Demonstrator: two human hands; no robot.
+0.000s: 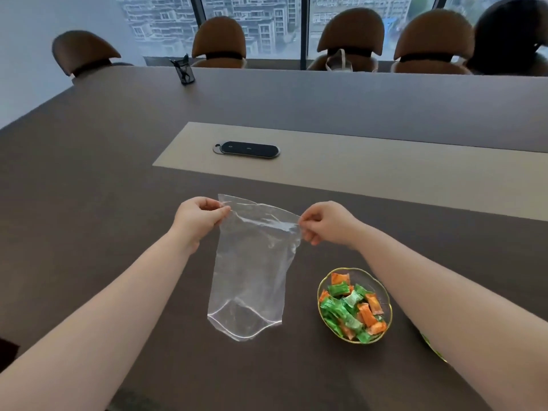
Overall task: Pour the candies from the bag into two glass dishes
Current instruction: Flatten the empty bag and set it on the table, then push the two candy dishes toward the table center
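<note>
Left of the glass dish (382, 287) heaped with candies (351, 310), clear bag (252, 268) empty, left hand (198, 216) and right hand (327, 222) pinching its top corners

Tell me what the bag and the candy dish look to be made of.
Bag: thin clear plastic film, glossy; the table shows through and it creases softly. Dish: apparently clear glass with a gold-coloured rim; the candies show through its wall, though clear plastic can't be ruled out.
</note>
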